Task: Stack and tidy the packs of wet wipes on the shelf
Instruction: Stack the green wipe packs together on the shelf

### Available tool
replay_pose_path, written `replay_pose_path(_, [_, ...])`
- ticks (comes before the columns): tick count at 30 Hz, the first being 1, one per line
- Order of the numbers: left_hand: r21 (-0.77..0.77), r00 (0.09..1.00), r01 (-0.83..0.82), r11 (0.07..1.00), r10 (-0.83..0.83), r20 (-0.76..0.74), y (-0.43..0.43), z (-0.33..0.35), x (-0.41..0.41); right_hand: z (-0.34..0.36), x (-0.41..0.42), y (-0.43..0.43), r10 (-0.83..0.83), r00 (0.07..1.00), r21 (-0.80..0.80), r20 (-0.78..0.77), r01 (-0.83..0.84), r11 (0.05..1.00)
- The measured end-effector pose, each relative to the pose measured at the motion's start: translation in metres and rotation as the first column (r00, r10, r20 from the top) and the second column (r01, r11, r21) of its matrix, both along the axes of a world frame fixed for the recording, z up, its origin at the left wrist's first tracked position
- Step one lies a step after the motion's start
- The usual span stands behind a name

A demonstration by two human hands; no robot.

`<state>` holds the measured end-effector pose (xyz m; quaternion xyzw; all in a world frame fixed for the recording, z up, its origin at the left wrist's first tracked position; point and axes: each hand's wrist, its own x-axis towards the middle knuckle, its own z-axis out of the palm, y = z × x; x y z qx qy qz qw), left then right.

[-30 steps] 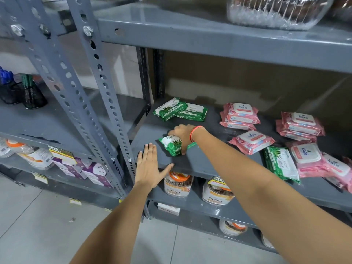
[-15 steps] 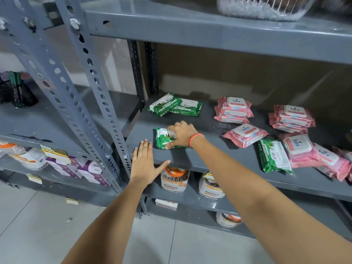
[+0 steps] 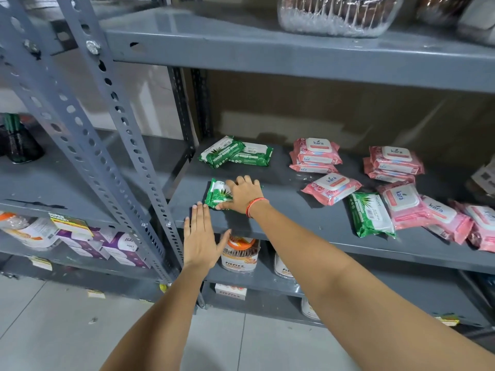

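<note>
On the grey shelf (image 3: 308, 223) my right hand (image 3: 242, 194) grips a green wipes pack (image 3: 218, 192) lying flat near the front left. My left hand (image 3: 201, 235) is flat and open against the shelf's front edge, just below that pack. Two more green packs (image 3: 235, 153) lie overlapped at the back left. Another green pack (image 3: 371, 214) lies near the front, right of centre. Pink wipes packs sit in a small stack (image 3: 316, 155) at the back, one lone pack (image 3: 332, 188) in the middle, a second stack (image 3: 393, 163) and several loose ones (image 3: 434, 215) at the right.
A perforated grey upright (image 3: 126, 145) stands left of my hands. Orange-lidded jars (image 3: 239, 254) sit on the shelf below, purple boxes (image 3: 117, 243) on the lower left shelf. A clear container (image 3: 337, 14) rests on the upper shelf. A black mesh cup (image 3: 20, 141) stands far left.
My right hand has slid the green pack back from the shelf's front edge and a little left, laying it flat. My left hand has stayed at the front edge.
</note>
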<state>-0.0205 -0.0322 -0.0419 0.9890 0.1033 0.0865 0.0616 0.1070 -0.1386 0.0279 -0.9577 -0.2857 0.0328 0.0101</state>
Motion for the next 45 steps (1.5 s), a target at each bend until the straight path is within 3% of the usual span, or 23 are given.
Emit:
replay_pose_path(6, [0.027,0.989,0.093,0.995,-0.096,0.116,-0.016,0.009,-0.002,0.005,-0.008,-0.03,-0.051,0.996,0.193,0.075,0.035,0.981])
replay_pose_path(11, [0.059,0.953,0.276,0.959,-0.281,0.112,-0.052,0.018,0.011,0.017,-0.011,-0.092,-0.256,0.951,0.313,0.173,0.193,0.93])
replay_pose_path(16, [0.073,0.874,0.485,0.872,-0.486,0.004,-0.105,0.017,0.029,0.012,-0.022,-0.179,-0.563,0.798,0.354,0.215,0.474,0.806])
replay_pose_path(22, [0.095,0.837,0.545,0.833,-0.535,-0.114,-0.128,0.0,0.035,-0.005,-0.041,-0.254,-0.805,0.591,0.283,0.053,0.764,0.58])
replay_pose_path(31, [0.115,0.83,0.557,0.822,-0.551,-0.082,-0.125,-0.008,0.038,-0.004,-0.035,-0.272,-0.843,0.537,0.238,-0.029,0.823,0.516])
replay_pose_path(39, [0.167,0.841,0.54,0.825,-0.532,-0.094,-0.126,-0.009,0.039,-0.018,-0.046,-0.259,-0.911,0.392,0.225,-0.126,0.906,0.358])
replay_pose_path(45, [0.035,0.827,0.557,0.83,-0.549,-0.124,-0.124,-0.004,0.039,0.005,-0.044,-0.269,-0.886,0.401,0.255,-0.233,0.905,0.342])
